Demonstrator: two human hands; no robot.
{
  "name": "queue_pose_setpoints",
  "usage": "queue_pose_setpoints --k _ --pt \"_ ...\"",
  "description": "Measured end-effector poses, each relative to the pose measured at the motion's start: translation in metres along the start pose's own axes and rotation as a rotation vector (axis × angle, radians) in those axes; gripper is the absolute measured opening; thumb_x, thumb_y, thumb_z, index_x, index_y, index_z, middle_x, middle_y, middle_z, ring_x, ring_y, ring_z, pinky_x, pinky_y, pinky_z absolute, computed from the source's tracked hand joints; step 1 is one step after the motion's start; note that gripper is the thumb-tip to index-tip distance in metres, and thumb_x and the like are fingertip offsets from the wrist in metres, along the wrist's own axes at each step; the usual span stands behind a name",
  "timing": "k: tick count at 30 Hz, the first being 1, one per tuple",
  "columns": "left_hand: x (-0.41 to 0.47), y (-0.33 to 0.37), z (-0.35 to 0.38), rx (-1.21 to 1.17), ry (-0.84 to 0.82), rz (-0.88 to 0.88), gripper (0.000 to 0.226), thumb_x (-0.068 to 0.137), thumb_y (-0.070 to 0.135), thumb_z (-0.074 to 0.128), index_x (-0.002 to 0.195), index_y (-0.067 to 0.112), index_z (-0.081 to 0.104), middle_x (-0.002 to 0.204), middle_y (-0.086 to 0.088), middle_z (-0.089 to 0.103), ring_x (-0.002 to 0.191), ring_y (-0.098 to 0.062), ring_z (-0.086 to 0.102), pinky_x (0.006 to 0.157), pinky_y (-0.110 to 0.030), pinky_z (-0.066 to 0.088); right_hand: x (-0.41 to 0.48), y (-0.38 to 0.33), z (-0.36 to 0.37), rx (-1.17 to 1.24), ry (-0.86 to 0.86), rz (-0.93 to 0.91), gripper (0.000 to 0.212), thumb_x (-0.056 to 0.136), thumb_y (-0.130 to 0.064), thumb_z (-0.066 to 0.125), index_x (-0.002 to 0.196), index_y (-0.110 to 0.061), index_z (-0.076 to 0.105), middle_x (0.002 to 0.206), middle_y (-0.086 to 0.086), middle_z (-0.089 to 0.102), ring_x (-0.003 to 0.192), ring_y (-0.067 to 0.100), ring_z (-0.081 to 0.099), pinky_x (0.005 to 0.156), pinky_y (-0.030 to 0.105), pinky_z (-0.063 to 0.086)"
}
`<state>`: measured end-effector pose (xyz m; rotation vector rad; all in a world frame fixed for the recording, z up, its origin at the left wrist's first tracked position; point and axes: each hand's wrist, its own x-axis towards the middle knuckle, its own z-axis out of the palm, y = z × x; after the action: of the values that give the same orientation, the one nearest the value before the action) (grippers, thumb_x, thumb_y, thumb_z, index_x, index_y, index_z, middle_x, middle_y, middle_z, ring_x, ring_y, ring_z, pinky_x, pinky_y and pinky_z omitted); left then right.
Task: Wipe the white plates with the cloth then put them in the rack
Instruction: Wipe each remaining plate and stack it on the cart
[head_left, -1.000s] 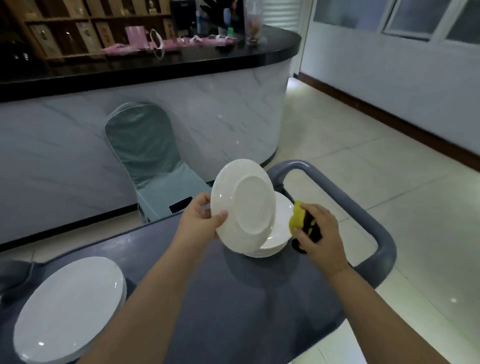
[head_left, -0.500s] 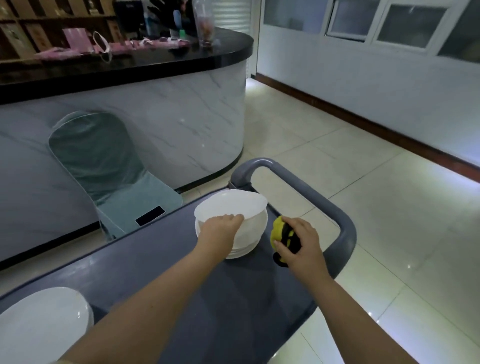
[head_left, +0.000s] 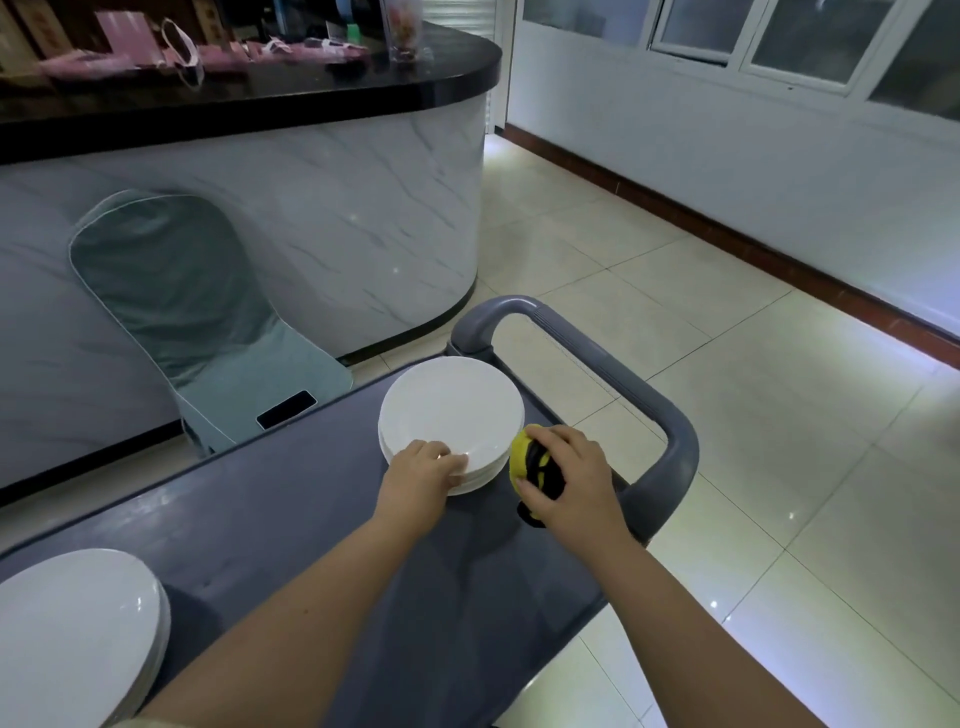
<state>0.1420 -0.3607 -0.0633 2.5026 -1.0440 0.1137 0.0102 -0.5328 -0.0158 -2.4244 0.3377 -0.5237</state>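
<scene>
A stack of white plates (head_left: 451, 410) lies at the far right of the dark grey cart top (head_left: 311, 519). My left hand (head_left: 421, 473) rests on the near rim of the top plate, its fingers curled over the edge. My right hand (head_left: 569, 475) grips a bunched yellow and black cloth (head_left: 535, 460) just to the right of that stack, touching the cart top. A second stack of white plates (head_left: 72, 629) lies at the cart's near left corner. No rack is in view.
The cart's grey handle (head_left: 644, 410) curves round behind my right hand. A grey-green covered chair (head_left: 197, 322) with a black phone (head_left: 287, 409) on its seat stands beyond the cart, against a marble counter (head_left: 311, 182). Tiled floor lies to the right.
My left hand turned the raised plate face up and laid it flat onto the far stack. My right hand kept hold of the cloth beside it. The camera turned right.
</scene>
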Motion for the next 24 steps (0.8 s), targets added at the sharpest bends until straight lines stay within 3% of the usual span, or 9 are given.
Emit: queue_pose_setpoints --k 5,8,13,18,22,24 --pt "-0.024 -0.005 -0.025 0.062 0.121 -0.130 0.021 0.080 0.021 0.074 0.101 0.017 0.073 0.097 -0.004 0.067 0.098 -0.029 0.058 0.085 -0.040 0.040 0.004 -0.029 0.019 -0.016 -0.028 -0.125 0.057 0.077 -0.030 0.076 0.131 -0.024 0.057 0.127 -0.004 0.052 0.110 0.016 0.043 0.098 0.033 0.039" --pt "-0.062 -0.026 -0.053 0.108 0.192 -0.242 0.020 0.078 0.020 0.075 0.098 0.018 0.072 0.094 -0.003 0.065 0.097 -0.030 0.059 0.082 -0.042 0.041 0.007 -0.063 0.045 0.031 -0.087 -0.199 0.057 0.074 -0.031 0.074 0.129 -0.022 0.060 0.125 -0.001 0.054 0.105 0.018 0.045 0.093 0.033 0.039" --pt "-0.154 -0.075 -0.099 0.007 0.228 -0.689 0.025 0.089 0.034 0.064 0.111 0.024 0.068 0.109 -0.001 0.064 0.111 -0.026 0.051 0.088 -0.037 0.041 -0.008 -0.137 0.112 0.132 -0.295 -0.379 0.057 0.072 -0.024 0.078 0.127 -0.017 0.062 0.126 0.003 0.056 0.106 0.027 0.052 0.096 0.044 0.043" --pt "-0.262 -0.106 -0.132 -0.142 0.472 -1.067 0.023 0.086 0.030 0.067 0.109 0.024 0.068 0.110 0.003 0.066 0.109 -0.021 0.054 0.092 -0.038 0.045 -0.040 -0.200 0.176 0.199 -0.449 -0.525 0.056 0.073 -0.026 0.081 0.125 -0.017 0.063 0.126 0.004 0.056 0.109 0.028 0.052 0.096 0.046 0.044" --pt "-0.335 -0.119 -0.138 -0.365 0.740 -1.399 0.015 0.082 0.033 0.072 0.089 0.025 0.062 0.087 0.009 0.064 0.083 -0.012 0.060 0.062 -0.022 0.043 -0.063 -0.228 0.211 0.278 -0.536 -0.546 0.057 0.074 -0.027 0.082 0.127 -0.022 0.061 0.125 -0.002 0.054 0.107 0.018 0.046 0.096 0.046 0.045" --pt "-0.356 -0.128 -0.135 -0.481 0.749 -1.525 0.023 0.082 0.037 0.073 0.078 0.018 0.059 0.076 0.007 0.064 0.075 -0.013 0.061 0.055 -0.023 0.040 -0.071 -0.237 0.223 0.311 -0.576 -0.511 0.057 0.074 -0.026 0.081 0.128 -0.026 0.060 0.124 -0.008 0.052 0.108 0.011 0.041 0.098 0.046 0.043"
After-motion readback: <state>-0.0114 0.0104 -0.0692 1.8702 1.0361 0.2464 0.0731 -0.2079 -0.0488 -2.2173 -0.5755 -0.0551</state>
